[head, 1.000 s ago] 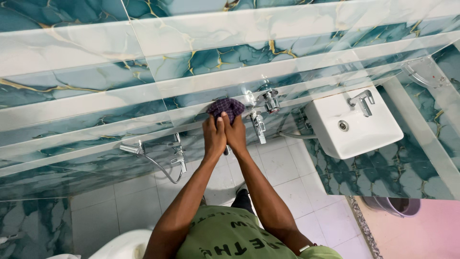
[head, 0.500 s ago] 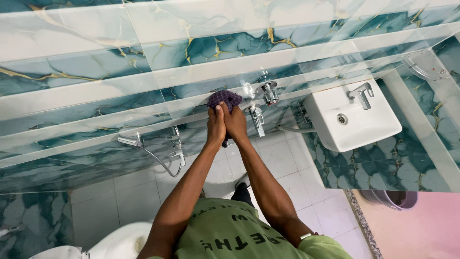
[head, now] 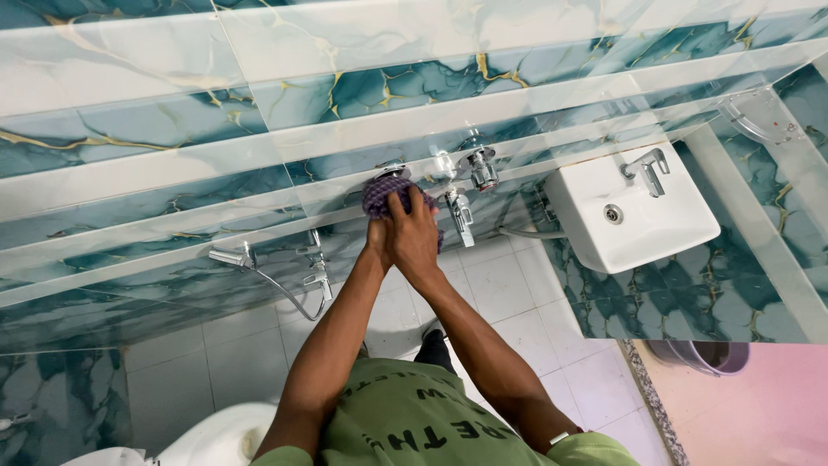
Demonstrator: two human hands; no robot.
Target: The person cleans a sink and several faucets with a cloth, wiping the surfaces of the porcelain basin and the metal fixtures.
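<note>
Head view: since the earlier frame both hands have slid slightly left and lower along the glossy teal marbled wall (head: 259, 164). Right hand (head: 414, 237) overlaps left hand (head: 378, 235), both grips closed on a crumpled purple checked cloth (head: 379, 194), pressed against the wall beside a chrome tap (head: 460, 216).

1 cloth (head: 382, 192), 2 hands, 1 basin (head: 634, 220), 1 toilet (head: 220, 436), 1 bucket (head: 703, 355).

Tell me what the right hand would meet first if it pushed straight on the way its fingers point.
The right hand already presses the purple checked cloth; straight on lies the glossy teal marble-pattern wall tile, probably near a chrome wall valve, though depth is unclear.
</note>
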